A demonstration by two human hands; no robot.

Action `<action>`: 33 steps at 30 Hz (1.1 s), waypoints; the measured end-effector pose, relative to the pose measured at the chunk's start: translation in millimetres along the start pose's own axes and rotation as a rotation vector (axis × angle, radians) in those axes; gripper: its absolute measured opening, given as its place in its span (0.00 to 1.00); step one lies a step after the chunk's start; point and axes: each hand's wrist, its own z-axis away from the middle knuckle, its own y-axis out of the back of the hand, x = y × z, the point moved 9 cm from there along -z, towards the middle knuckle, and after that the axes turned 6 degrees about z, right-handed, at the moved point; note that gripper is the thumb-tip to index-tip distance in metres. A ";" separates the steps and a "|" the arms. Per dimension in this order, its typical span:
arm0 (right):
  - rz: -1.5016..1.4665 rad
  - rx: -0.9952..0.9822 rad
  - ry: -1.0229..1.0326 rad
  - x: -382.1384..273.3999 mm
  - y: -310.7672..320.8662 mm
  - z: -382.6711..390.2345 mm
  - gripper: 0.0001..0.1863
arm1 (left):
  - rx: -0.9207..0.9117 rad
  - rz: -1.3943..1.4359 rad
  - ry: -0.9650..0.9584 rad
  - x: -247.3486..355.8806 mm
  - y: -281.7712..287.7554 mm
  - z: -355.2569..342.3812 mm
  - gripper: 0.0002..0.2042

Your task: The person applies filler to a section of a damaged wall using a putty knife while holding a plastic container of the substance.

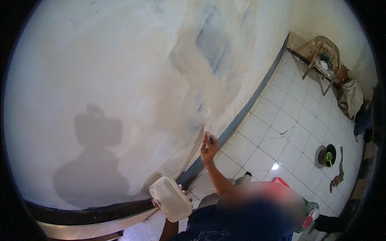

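Right hand (208,145) closed on small tool, too small to tell, pressed low on rough, patchy cream wall (132,68). Left hand (161,203) gripping clear boxy plastic tub (170,198) near wall base. Shiny white floor tiles (289,132) beside. Plastic chair (323,60) far off.

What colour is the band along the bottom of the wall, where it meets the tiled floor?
Dark blue-grey, best seen in the head view: the skirting band runs beneath the pale plastered wall, beside the white floor tiles.

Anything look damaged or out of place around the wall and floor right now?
Yes. The wall has a patchy bluish-grey area up high, uneven against the pale coat. One white floor tile looks cracked, and a dark rag lies crumpled beside the black bucket.
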 end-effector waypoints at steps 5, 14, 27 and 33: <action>0.123 -0.283 -0.104 -69.8 -1.6 81.6 0.27 | 0.083 -0.081 -0.038 12.2 16.6 7.9 0.59; -0.180 -0.120 -0.461 -10.0 81.4 60.9 0.11 | 0.041 0.004 0.071 -8.5 -2.6 -3.6 0.59; 0.251 -0.184 0.010 -8.2 3.1 -5.6 0.25 | -0.041 -0.008 0.053 -11.4 -10.1 -7.3 0.58; 0.286 -0.473 -0.121 -61.0 -0.6 98.2 0.24 | 0.078 0.083 0.033 -8.1 -1.1 -4.9 0.59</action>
